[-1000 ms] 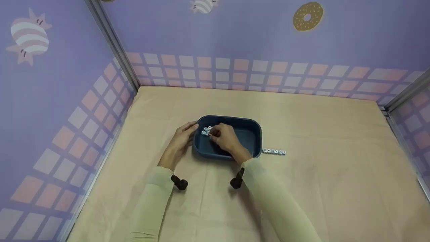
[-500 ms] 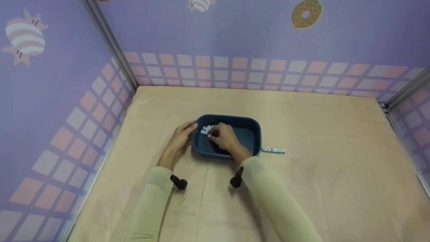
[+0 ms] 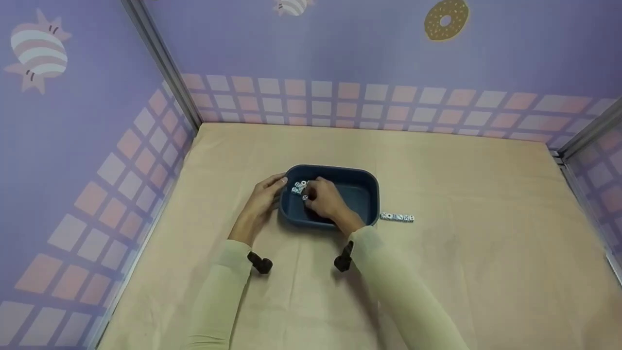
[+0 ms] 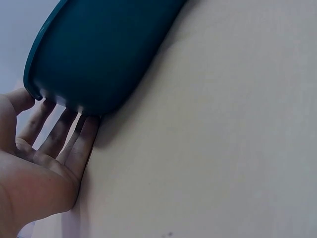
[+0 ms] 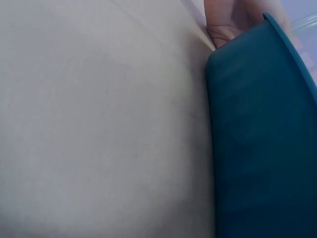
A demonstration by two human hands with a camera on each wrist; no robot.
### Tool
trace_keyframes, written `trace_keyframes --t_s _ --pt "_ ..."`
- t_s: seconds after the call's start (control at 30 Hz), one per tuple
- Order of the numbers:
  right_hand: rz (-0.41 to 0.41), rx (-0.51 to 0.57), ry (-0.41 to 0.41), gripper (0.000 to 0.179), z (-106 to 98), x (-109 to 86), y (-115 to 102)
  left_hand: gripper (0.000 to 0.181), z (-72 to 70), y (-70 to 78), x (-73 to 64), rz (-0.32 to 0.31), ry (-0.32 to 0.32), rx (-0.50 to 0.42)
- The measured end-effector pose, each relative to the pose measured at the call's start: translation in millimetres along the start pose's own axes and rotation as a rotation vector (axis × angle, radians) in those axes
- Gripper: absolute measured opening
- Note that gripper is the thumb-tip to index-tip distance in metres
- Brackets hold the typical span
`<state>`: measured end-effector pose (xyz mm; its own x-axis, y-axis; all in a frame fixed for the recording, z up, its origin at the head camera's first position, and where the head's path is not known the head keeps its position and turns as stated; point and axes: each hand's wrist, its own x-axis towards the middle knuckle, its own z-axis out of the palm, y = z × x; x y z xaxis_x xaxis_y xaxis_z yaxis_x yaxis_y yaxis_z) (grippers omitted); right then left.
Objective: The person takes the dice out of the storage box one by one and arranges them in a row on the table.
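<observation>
Dim light lays soft shadow on the near side of the tub [image 3: 358, 199], and wrist views look hazy.

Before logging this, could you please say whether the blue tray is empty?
Not empty: white dice lie in the tray, beside the right hand.

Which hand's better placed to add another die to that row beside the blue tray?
Probably the right hand: it's inside the tray, apparently pinching a die, and the row of dice lies beyond the tray's right end. The left hand is outside, at the tray's left end, farther from that row.
</observation>
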<state>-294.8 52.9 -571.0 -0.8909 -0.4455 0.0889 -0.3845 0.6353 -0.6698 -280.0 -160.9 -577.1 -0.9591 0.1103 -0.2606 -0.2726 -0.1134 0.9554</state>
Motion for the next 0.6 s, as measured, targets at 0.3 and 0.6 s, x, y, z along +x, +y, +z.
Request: trace_keyframes --t_s 0.3,0.6 --pt "-0.084 0.108 0.081 0.014 -13 -4.5 -3 0.043 2.4 -0.2 2.4 0.016 -0.012 0.030" --pt "-0.178 0.125 0.051 0.012 -62 -31.7 -2 0.043 -2.5 -0.2 0.9 0.014 -0.002 0.032"
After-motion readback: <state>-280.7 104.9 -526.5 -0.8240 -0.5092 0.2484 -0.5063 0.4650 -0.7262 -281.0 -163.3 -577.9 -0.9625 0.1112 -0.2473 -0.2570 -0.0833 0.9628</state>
